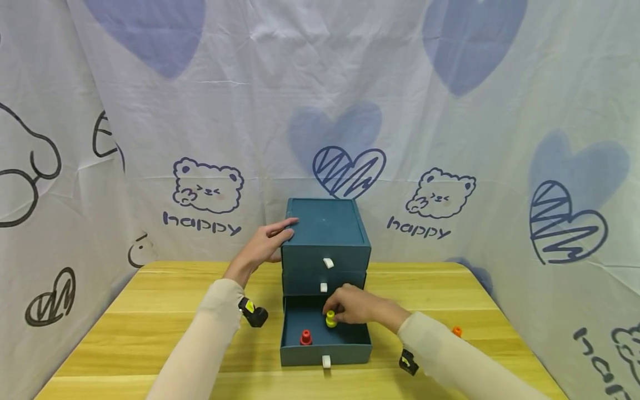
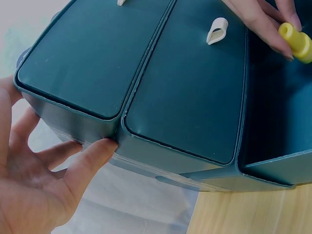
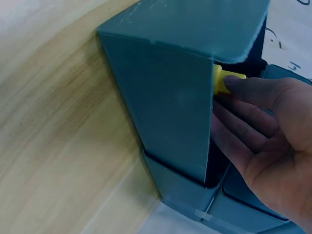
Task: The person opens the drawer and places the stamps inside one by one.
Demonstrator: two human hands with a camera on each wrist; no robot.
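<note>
A dark teal chest of drawers (image 1: 327, 222) stands in the middle, its bottom drawer (image 1: 300, 355) pulled out. My left hand (image 1: 262, 244) rests against the chest's left side near the top, fingertips touching it and fingers fairly straight in the left wrist view. Inside the pulled-out drawer, my right hand (image 1: 357, 304) pinches a yellow stepped peg (image 1: 330, 319) between thumb and fingers. The right wrist view shows the thumb on that peg (image 3: 223, 82), partly hidden by the drawer wall. A red stepped peg (image 1: 306, 338) stands near the drawer's front left.
An orange piece (image 1: 457, 331) sits on the wooden table (image 1: 185, 311) to the right, partly hidden by my right sleeve. Two upper drawers are closed, each with a white pull tab (image 1: 328, 263). A printed white cloth (image 1: 270, 139) hangs behind the table.
</note>
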